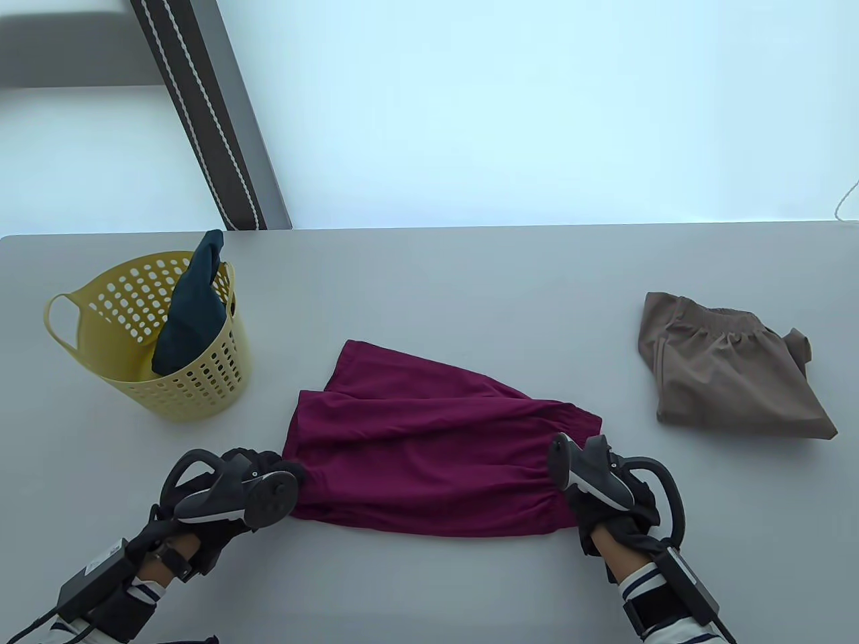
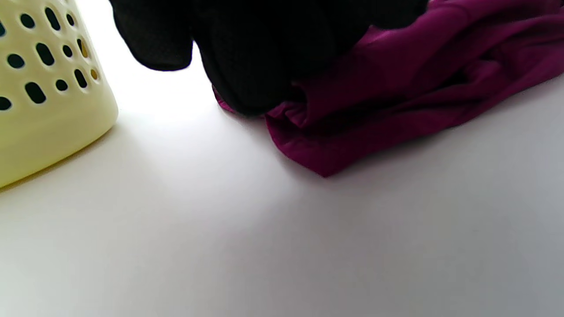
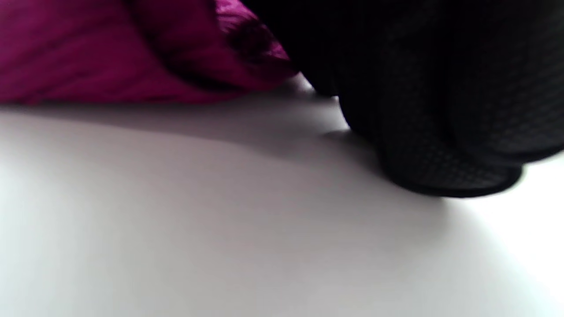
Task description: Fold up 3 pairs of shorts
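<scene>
Shorts [image 1: 429, 449], the maroon pair, lie mid-table with the left hand [image 1: 231, 493] and right hand [image 1: 604, 493] each pinching a near corner. I'd lift both evenly and keep the cloth taut so the fold lands square.
</scene>
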Demonstrator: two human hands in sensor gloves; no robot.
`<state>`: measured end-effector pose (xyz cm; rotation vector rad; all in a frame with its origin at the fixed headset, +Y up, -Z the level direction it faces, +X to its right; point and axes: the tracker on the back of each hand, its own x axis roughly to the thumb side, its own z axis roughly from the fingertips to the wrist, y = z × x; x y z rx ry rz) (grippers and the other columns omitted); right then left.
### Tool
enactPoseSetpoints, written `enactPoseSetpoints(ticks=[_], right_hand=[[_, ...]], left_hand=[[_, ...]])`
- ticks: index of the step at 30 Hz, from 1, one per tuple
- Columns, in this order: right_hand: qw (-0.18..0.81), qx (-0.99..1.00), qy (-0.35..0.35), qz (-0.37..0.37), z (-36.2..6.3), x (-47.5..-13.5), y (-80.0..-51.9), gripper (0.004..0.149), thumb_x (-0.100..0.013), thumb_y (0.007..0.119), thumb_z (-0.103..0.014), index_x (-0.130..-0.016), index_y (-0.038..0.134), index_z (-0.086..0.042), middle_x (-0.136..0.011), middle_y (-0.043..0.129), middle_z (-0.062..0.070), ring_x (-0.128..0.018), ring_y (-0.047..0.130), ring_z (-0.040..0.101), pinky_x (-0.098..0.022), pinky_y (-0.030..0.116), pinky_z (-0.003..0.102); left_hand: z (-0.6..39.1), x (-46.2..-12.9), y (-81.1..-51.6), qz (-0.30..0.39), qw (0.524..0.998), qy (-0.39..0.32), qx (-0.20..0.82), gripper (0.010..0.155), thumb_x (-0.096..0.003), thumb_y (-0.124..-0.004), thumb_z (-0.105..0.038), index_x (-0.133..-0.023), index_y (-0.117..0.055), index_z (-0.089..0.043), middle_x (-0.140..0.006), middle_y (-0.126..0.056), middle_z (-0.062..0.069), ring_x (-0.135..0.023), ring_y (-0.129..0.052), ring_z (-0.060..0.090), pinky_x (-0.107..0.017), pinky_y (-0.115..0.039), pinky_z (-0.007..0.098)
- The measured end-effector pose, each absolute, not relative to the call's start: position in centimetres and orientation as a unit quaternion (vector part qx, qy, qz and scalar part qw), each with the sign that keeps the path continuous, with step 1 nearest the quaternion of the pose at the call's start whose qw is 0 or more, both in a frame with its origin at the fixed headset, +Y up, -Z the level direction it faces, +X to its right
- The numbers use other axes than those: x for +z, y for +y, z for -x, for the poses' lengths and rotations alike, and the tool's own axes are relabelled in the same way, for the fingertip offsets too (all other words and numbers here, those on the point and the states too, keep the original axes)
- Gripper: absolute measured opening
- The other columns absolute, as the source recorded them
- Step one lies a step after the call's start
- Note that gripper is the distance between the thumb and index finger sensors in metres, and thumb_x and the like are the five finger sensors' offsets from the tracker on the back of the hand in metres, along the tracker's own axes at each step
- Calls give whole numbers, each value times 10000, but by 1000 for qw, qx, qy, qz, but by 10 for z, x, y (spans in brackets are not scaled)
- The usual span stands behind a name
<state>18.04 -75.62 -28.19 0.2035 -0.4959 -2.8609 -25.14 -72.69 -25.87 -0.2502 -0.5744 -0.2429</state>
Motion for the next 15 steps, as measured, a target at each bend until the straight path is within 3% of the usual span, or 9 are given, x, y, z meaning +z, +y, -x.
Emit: enactPoseSetpoints(ticks=[4, 7, 11, 15], right_hand=[[95, -980, -151, -91, -182, -286, -752, 724, -486, 656, -435, -824, 686, 205, -511, 937, 355, -297, 1083, 389, -189, 925, 443], [80, -982, -145, -95, -186, -283, -757, 704, -475, 628, -407, -865, 604, 179, -533, 894, 317, -294, 1052, 318, -218, 900, 431], [-73, -981, -88, -158, -207, -278, -757, 651, -427, 717, -351, -883, 581, 93, -508, 854, 266, -220, 988, 184, -187, 876, 364], [-215, -954, -75, -197, -229, -281, -748, 594, -413, 797, -294, -878, 620, 29, -536, 857, 246, -216, 997, 170, -187, 889, 351]], left_hand=[[248, -258, -731, 120, 941, -284, -141, 507, -474, -617, -454, -954, -594, -293, -851, -840, -38, -716, -968, 170, -667, -766, 521], [247, -257, -730, 116, 940, -282, -152, 509, -473, -615, -456, -955, -594, -293, -855, -838, -37, -719, -968, 174, -668, -764, 523], [246, -256, -730, 111, 938, -284, -164, 508, -473, -614, -457, -953, -597, -294, -854, -840, -38, -720, -969, 173, -668, -764, 523], [249, -254, -727, 101, 938, -282, -175, 508, -472, -614, -458, -952, -599, -294, -856, -840, -37, -722, -969, 175, -669, -763, 524]])
